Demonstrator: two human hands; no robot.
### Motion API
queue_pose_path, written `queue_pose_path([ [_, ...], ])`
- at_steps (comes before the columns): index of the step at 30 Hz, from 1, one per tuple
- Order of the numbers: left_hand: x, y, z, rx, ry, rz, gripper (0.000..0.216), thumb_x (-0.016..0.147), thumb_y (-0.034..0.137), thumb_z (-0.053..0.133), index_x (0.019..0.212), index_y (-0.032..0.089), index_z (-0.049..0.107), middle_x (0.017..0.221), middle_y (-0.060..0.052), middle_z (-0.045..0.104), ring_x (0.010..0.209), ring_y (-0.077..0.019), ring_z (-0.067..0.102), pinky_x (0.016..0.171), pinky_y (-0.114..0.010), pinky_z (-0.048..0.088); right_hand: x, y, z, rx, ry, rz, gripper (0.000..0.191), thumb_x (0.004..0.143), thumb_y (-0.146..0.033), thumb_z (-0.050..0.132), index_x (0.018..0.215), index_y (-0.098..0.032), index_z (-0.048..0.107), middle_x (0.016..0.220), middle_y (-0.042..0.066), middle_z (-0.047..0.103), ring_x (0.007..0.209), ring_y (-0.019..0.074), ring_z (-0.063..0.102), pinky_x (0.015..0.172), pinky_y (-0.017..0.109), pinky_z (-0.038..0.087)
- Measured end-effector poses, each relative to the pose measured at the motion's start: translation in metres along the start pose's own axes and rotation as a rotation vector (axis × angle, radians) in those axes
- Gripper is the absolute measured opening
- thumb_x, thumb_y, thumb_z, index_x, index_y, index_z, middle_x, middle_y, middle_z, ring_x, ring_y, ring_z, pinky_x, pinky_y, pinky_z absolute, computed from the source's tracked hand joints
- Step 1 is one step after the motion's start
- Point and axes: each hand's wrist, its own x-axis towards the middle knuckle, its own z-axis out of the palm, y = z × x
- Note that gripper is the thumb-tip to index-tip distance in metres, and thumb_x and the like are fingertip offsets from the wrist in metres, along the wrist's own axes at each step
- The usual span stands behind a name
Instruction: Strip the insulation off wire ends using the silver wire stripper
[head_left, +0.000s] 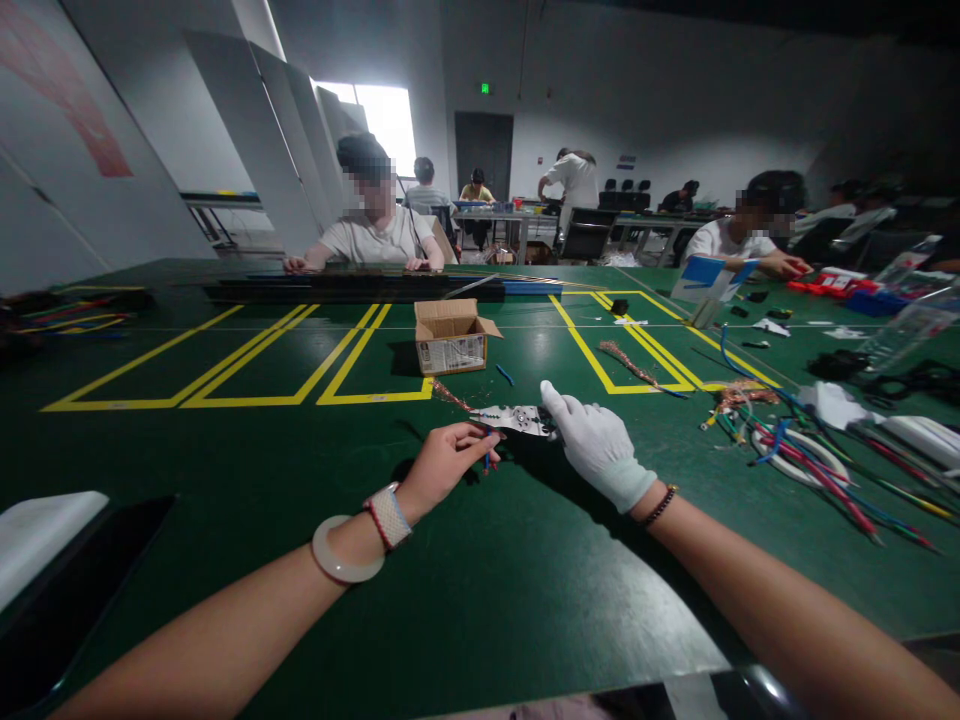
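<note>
My left hand [450, 460], bare, pinches a short blue wire [487, 463] between thumb and fingers. A white glove covers my right hand [592, 440], which is closed round the handles of a pair of wire strippers [517, 419]. The flat metal jaws point left and lie just above my left fingertips; whether they grip the wire I cannot make out. Frayed copper strands [450, 396] spread out beyond the tool's tip. Behind them stands an open cardboard box [451, 340], and a loose piece of blue wire [505, 375] lies near its right corner.
On the right are a heap of coloured wires [817, 465], a copper bundle [626, 360] and plastic bottles [911, 325]. Dark long strips [352, 288] lie along the far side, before a seated person [375, 225]. A dark flat object [82, 590] occupies the near left.
</note>
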Motion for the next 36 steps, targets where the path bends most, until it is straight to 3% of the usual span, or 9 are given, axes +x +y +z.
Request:
queue_pose_path([
  [13,0.0,0.0,0.0,-0.022,0.022,-0.019,0.024,0.081,0.034,0.067,0.088,0.011,0.067,0.075,-0.008,0.073,0.07,-0.0181,0.069,0.067,-0.029,0.056,-0.001,-0.002,0.0,-0.059,0.051,0.019,0.047,0.097,-0.022,0.032,0.144,-0.017,0.031,0.089,0.007,0.06,0.07,0.0175,0.056,0.055,0.033,0.027],
  [24,-0.002,0.001,0.001,0.004,0.014,-0.008,0.027,0.082,0.035,0.065,0.092,0.011,0.069,0.075,-0.007,0.073,0.065,-0.016,0.067,0.059,-0.025,0.054,0.0,0.0,0.002,-0.067,0.042,0.032,0.053,0.096,-0.016,0.031,0.148,-0.019,0.023,0.104,0.009,0.062,0.075,0.0189,0.058,0.062,0.032,0.034],
  [36,-0.003,0.003,0.002,0.051,0.003,0.006,0.029,0.083,0.037,0.062,0.096,0.012,0.07,0.075,-0.007,0.073,0.064,-0.0164,0.066,0.058,-0.026,0.053,-0.001,0.006,0.001,-0.052,0.052,0.018,0.051,0.097,-0.02,0.032,0.147,-0.02,0.026,0.096,0.007,0.062,0.072,0.0187,0.055,0.057,0.032,0.029],
])
